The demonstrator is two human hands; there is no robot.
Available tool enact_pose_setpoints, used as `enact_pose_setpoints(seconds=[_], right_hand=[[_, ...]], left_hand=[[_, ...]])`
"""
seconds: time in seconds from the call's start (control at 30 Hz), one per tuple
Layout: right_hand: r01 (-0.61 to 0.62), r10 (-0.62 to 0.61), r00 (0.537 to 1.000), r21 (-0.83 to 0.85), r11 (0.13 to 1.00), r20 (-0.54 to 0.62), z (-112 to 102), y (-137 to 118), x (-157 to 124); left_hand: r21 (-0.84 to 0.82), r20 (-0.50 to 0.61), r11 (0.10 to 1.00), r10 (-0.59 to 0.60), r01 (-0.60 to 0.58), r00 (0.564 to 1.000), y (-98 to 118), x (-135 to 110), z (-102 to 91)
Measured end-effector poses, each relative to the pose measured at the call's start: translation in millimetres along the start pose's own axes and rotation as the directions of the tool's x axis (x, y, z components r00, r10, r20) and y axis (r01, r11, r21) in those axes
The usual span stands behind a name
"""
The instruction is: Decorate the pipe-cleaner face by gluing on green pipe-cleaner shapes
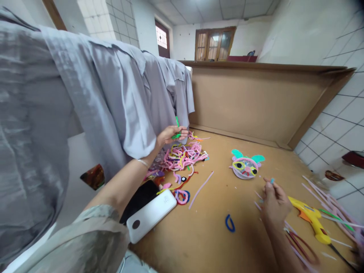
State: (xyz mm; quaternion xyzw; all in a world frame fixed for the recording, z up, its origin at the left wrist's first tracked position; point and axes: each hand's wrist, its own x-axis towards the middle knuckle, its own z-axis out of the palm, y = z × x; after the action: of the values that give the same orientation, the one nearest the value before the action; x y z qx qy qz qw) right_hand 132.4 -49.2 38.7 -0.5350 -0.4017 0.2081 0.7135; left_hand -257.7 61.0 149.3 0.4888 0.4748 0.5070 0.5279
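The left hand (171,135) reaches far out over the table (210,239) and pinches a green pipe cleaner (177,129) between thumb and fingertips, right above the tangled pile of pipe cleaners (184,155), mostly pink, that lies against the hanging grey shirts (122,102). The right hand (273,203) rests nearer the body, its fingers closed on a small blue piece (272,181) held up at the fingertips. Between the two hands, well apart from both, sits a round craft face (245,167) with teal ears and yellow glasses. A yellow glue gun (311,219) lies just beside the right wrist, and a blue loop (229,223) and a straight pink stem (200,184) lie loose on the bare board. A white power bank (150,214) and a black phone (140,197) lie under the left forearm. To my eye, the green stem should be lifted straight up with a firm pinch near its end, so its fuzz does not snag neighbouring strands and drag the tangle along. The blue piece looks tiny and easily dropped, so a steady fingertip grip held low over the board seems wise, with the wrist clear of the glue gun's nozzle.
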Motion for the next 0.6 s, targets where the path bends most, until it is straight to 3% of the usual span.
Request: enact_pose_setpoints(seconds=[0.07,0.13,0.2,0.3,0.37,0.4,0.43,0.5,0.6], right_hand=[[0.029,-0.031,0.998,-0.042,0.999,-0.049,1.4,-0.8,-0.4],[0.059,-0.063,0.995,-0.058,0.997,-0.080,2.0,-1.5,0.2],[0.076,-0.081,0.992,-0.060,0.995,-0.099,1.7,-1.1,1.6],[0.089,-0.096,0.990,-0.064,0.994,-0.099,0.4,2.5,4.3],[0.079,-0.083,0.994,-0.063,0.995,-0.066,-0.4,6.2,5.9],[0.067,-0.070,0.996,-0.060,0.996,-0.051,-0.7,7.9,6.5],[0.054,-0.057,0.997,-0.058,0.997,-0.044,-0.9,9.3,6.9],[0.035,-0.038,0.998,-0.055,0.998,-0.055,-1.1,10.7,7.0],[0.012,-0.015,0.998,-0.044,0.999,-0.062,-1.0,8.9,5.8]], left_hand=[[0.069,-0.005,0.997,0.036,-0.036,0.999,0.1,-5.5,6.9],[0.246,-0.061,0.965,0.110,-0.092,0.992,-1.8,-10.7,13.4],[0.516,-0.109,0.849,0.202,-0.119,0.973,-8.3,-17.9,21.2],[0.870,-0.006,0.479,0.243,-0.115,0.970,-31.8,-31.2,34.3],[0.968,0.089,0.217,0.175,-0.126,0.981,-53.4,-37.2,39.6],[0.986,0.081,0.136,0.147,-0.102,0.986,-63.5,-38.0,39.9],[0.991,0.059,0.110,0.122,-0.072,0.991,-71.8,-36.9,38.3],[0.979,-0.042,0.203,0.118,0.017,0.992,-80.0,-29.6,29.9],[0.955,-0.088,0.292,0.113,0.051,0.990,-69.9,-11.3,9.5]])
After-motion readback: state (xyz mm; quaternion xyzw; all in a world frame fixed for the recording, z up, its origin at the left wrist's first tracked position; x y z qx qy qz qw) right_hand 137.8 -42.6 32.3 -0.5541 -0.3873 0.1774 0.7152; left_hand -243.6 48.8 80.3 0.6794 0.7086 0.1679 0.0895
